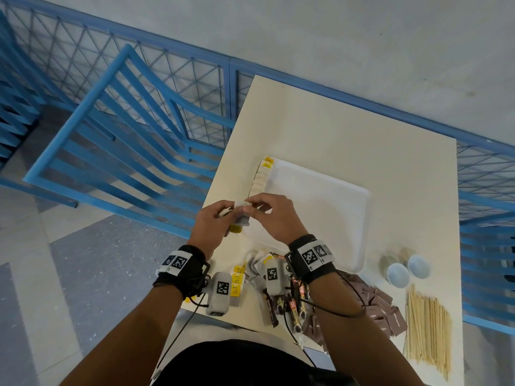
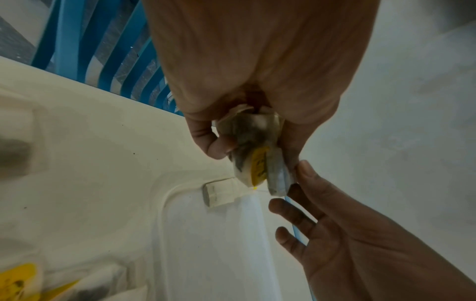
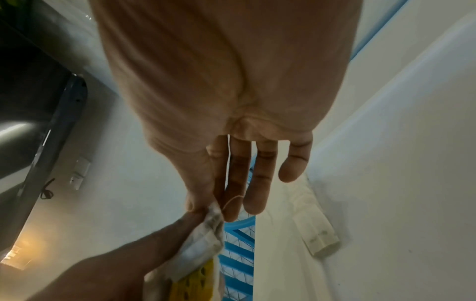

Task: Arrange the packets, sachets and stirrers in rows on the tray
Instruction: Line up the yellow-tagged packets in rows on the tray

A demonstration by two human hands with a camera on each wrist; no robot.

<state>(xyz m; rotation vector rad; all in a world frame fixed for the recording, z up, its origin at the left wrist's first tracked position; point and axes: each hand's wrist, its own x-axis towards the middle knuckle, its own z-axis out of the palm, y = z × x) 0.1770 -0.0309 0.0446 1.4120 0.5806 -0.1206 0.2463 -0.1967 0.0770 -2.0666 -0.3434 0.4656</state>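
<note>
My left hand grips a small bundle of tea bags with yellow tags, just above the near left corner of the white tray. With thumb and forefinger, my right hand pinches the top corner of one tea bag in that bundle; its other fingers are spread and straight. A row of tea bags lies along the tray's left edge, also seen as the row in the left wrist view. The remaining tray floor is bare.
Near the table's front edge lie loose tea bags, dark coffee sticks, brown sachets and wooden stirrers. Two small white bowls stand right of the tray. A blue chair stands left of the table.
</note>
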